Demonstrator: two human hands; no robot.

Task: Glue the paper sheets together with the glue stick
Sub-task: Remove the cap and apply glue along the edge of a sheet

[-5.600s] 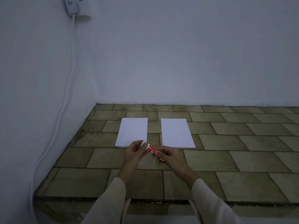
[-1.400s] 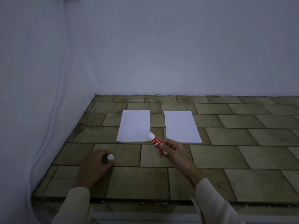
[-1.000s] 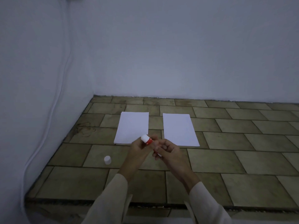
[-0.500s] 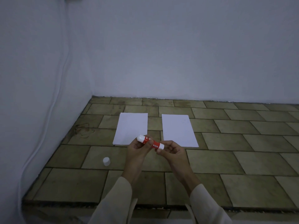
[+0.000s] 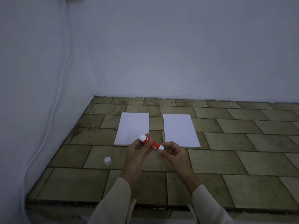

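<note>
1. Tiled ledge [image 5: 226, 159] set in a corner of pale walls serves as the work surface. I log from the stick outward.
2. Glue stick [image 5: 151, 143]: red barrel with white lettering, white at both ends, uncapped. It is held in the air above the tiles, just nearer to me than the gap between the two sheets. It lies on a slant, tip up and to the left.
3. Left hand [image 5: 137, 152]: fingers curled round the upper barrel. Right hand [image 5: 174, 155]: fingertips pinch the white base end. My reading is a twist of the base to wind glue out; how far the glue stands out I cannot tell.
4. Cap [image 5: 107, 161]: white, standing alone on a tile left of the left hand, well apart from the stick.
5. Left sheet [image 5: 132, 126] and right sheet [image 5: 179, 130]: white, flat, side by side, with a strip of tile between them. Neither is touched, and I see no glue on either.
6. Progress, as I judge it: uncapping is done. Spreading glue, laying one sheet on the other and pressing are not yet done.
7. White cable [image 5: 61, 88] hangs down the left wall.
</note>
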